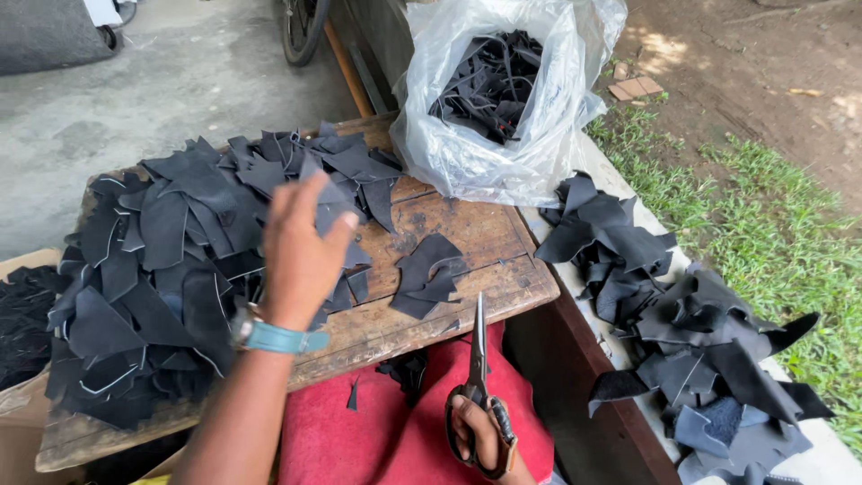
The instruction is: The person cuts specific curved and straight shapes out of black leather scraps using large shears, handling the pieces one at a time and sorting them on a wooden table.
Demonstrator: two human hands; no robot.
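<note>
My left hand (301, 247) reaches over a big heap of black leather scraps (171, 269) on a worn wooden board (467, 238); its fingers are spread and hold nothing. A teal-strapped watch is on that wrist. My right hand (476, 431) grips black-handled scissors (478, 350) over my red lap, blades closed and pointing at the board's near edge. A small separate stack of black pieces (429, 274) lies on the board just beyond the blades.
A clear plastic bag (467, 153) full of black scraps stands at the board's far right corner. More black scraps (682, 332) cover a pale ledge on the right, beside grass. A cardboard box (22, 359) with dark material sits at far left. A wheel stands behind.
</note>
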